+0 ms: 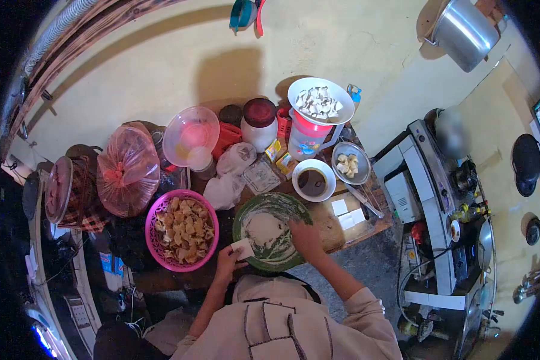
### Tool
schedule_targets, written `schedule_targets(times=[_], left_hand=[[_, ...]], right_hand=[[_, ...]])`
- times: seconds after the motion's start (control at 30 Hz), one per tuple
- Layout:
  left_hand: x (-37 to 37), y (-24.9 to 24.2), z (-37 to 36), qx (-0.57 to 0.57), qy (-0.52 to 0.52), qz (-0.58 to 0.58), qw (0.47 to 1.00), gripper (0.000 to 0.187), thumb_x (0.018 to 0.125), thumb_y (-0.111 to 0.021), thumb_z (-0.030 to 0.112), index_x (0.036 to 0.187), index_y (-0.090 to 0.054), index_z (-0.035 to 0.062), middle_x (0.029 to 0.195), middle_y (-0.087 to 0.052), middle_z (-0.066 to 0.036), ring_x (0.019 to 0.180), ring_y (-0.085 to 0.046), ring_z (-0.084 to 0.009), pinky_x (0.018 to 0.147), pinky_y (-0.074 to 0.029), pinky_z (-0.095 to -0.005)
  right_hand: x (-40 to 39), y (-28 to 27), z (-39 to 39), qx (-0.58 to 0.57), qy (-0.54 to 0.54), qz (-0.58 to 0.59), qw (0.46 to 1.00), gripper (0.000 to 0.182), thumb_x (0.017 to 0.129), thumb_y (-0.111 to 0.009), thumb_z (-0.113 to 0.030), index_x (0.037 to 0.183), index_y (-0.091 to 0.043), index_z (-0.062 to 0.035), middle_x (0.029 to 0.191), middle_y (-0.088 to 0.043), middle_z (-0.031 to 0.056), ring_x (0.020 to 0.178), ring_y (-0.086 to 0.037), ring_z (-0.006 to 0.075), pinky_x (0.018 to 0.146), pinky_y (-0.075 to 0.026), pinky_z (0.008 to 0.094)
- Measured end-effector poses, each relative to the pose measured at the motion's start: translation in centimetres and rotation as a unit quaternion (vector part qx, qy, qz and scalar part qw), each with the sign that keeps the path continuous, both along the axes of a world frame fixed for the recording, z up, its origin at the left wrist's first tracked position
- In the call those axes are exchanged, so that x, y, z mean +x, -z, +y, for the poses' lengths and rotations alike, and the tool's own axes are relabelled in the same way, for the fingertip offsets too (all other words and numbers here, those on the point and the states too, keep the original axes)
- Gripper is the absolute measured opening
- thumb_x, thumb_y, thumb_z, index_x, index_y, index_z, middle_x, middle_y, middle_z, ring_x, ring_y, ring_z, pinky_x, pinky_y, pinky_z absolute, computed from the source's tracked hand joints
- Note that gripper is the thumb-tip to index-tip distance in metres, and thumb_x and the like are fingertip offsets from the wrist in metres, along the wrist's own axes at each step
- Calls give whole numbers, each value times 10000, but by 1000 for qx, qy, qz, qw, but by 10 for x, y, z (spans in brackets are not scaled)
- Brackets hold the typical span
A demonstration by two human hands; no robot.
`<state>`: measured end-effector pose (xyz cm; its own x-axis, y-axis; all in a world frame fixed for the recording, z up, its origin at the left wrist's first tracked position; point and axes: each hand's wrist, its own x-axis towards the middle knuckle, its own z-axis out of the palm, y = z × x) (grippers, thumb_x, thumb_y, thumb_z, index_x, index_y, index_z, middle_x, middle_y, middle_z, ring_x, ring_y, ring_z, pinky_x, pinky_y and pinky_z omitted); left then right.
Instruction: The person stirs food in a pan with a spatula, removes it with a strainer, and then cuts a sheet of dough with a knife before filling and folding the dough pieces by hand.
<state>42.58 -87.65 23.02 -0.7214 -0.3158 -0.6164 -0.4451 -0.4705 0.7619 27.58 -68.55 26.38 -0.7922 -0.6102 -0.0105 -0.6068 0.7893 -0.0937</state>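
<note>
My left hand is closed on a white square piece of tofu, held at the lower left rim of a green bowl. A mound of white flour-like powder lies in that bowl, with pale smears up its sides. My right hand reaches over the bowl's right rim, its fingers blurred and partly hidden. To the right, several more white tofu squares lie on a board at the table's edge. Just behind the right hand stands a white bowl of dark liquid.
A pink basket of browned pieces stands on the left. Behind are a knotted red plastic bag, a lidded jar and a pitcher bearing a bowl of white pieces. A knife lies right, near a metal bowl.
</note>
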Motion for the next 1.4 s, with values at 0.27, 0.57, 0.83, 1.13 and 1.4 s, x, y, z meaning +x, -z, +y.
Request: schedule_targets(times=[0.27,0.57,0.83,1.13,1.4], left_hand=[[-1,1,0,15,-13,13,1000,250,805,-527,151,1010,-529,7,889,-564,-72,751,-573,-161,541,-532,-283],[-2,-8,2,14,-10,11,1000,250,809,-518,146,1016,-525,7,893,-564,-71,763,-569,-162,549,-530,-280],[-3,-11,3,14,-10,-4,1000,256,809,-516,151,1028,-523,18,892,-565,-70,777,-565,-156,557,-530,-285],[-1,-6,3,17,-11,10,1000,263,795,-531,181,1010,-526,30,890,-566,-53,794,-558,-157,559,-530,-306],[-1,-9,3,31,-20,4,999,241,810,-515,162,1015,-528,37,904,-567,-67,794,-564,-157,566,-525,-300]], right_hand=[[8,-14,16,-18,4,1,1000,202,708,-484,-130,902,-528,-95,676,-538,125,553,-565,277,449,-431,377],[20,-13,17,-32,28,-46,998,193,705,-482,-122,891,-515,-82,702,-539,142,559,-564,296,469,-442,400],[25,-10,21,-49,-9,-18,999,146,687,-498,-127,828,-533,-114,692,-523,108,612,-554,283,484,-427,418],[3,-15,30,-95,-146,30,984,148,615,-534,-125,758,-571,-110,657,-513,78,651,-542,267,552,-434,377],[-4,-25,36,-92,-93,16,991,166,586,-552,-131,748,-582,-119,628,-518,90,607,-551,269,535,-428,407]])
